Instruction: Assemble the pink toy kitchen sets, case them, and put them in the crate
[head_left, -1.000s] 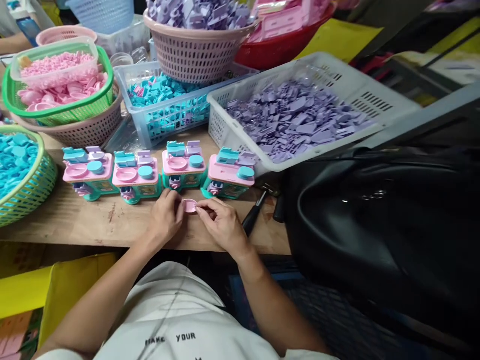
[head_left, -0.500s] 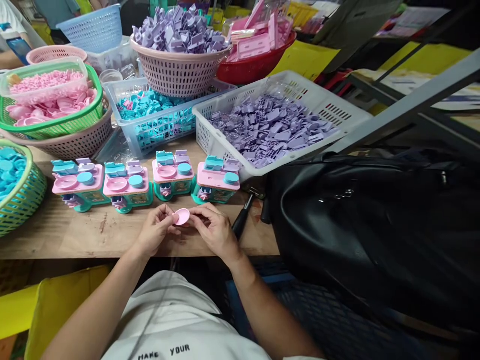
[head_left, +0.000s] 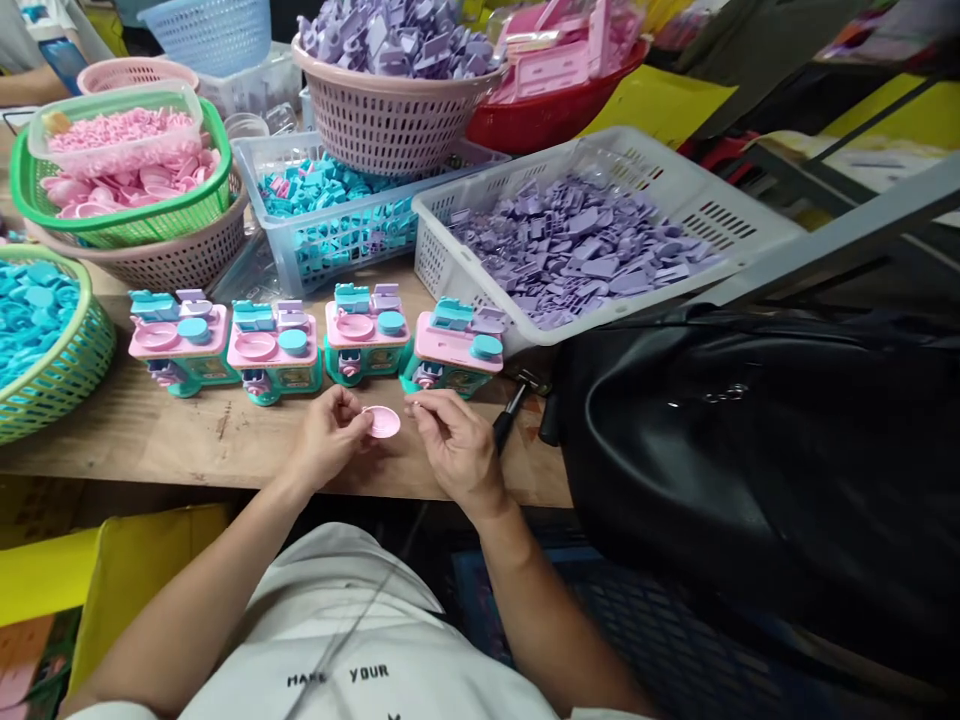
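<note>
My left hand [head_left: 334,432] pinches a small pink round dish [head_left: 382,422] just above the wooden table edge. My right hand [head_left: 454,445] is beside it, fingers pinched together a little to the right of the dish; what it holds, if anything, is too small to name. Just beyond my hands stands a row of several pink and teal toy kitchen units [head_left: 365,340], the rightmost one [head_left: 457,350] without a pink dish on top.
A white crate of purple parts [head_left: 577,240] sits at the right, a black bag [head_left: 750,440] beside it. Baskets of blue parts [head_left: 330,215], pink parts [head_left: 124,175] and teal lids [head_left: 37,330] ring the table. A black-handled tool [head_left: 510,410] lies near my right hand.
My right hand has let go of the pink dish and drawn slightly right; the left hand alone keeps the dish. The view shifted a little.
</note>
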